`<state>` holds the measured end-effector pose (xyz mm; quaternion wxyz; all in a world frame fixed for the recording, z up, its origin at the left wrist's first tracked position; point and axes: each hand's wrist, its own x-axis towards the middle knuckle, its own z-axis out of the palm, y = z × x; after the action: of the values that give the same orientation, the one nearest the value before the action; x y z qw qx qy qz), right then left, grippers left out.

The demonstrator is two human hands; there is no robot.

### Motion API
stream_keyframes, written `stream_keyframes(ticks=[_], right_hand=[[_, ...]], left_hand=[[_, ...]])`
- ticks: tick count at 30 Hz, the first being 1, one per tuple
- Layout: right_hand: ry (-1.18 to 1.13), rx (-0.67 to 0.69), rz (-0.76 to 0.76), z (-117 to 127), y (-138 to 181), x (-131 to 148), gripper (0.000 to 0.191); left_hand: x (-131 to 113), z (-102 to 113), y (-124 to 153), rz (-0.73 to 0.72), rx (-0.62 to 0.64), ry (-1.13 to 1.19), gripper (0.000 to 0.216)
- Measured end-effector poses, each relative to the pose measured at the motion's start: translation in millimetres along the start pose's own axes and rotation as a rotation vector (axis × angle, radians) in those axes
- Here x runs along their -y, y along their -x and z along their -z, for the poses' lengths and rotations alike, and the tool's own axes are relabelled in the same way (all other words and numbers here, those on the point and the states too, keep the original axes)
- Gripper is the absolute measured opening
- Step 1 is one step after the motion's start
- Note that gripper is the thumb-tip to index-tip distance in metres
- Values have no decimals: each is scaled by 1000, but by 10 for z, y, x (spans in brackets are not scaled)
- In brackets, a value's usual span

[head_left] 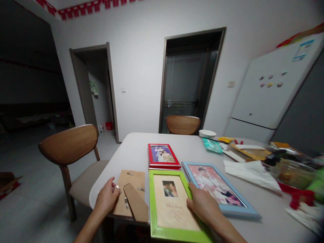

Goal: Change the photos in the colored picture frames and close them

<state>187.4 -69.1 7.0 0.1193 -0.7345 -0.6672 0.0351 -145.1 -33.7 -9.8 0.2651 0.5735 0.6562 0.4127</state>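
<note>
1. Surface is bearing the frames; keeping work back from its near edge is the steadier way. One is showing, with two wooden chairs standing by it.
2. Blue photo frame is lying face up on the right, partly beneath the right forearm, so keeping that arm light is wise. One is showing.
3. Green photo frame is lying face up, nearest. The right hand is gripping its right bar, fingers clamped there, which is sparing the picture panel smudges. One is showing.
4. Red photo frame is lying just beyond; its doubled edge is perhaps hiding a second.
5. Brown backing board is lying left of the green one, its single easel stand needing no pressure. The left hand is resting at its left edge; whether those fingers are pinching, I cannot tell.
6. Metal clips are numbering at least three, deserving gentle fingertips.
</note>
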Motion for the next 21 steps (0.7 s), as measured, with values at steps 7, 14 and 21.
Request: stream_keyframes(ticks=[7,14,21], right_hand=[[-805,143,-219,206,-2,-10,63],[-1232,163,-218,504,167,326,66],[-1287,189,-211,534,196,379,67]], left_hand=[[-541,-482,592,-288,229,-1,47],[-1160,-1005,1038,-698,447,30,73],[-1197,-936,972,-750,381,-56,57]])
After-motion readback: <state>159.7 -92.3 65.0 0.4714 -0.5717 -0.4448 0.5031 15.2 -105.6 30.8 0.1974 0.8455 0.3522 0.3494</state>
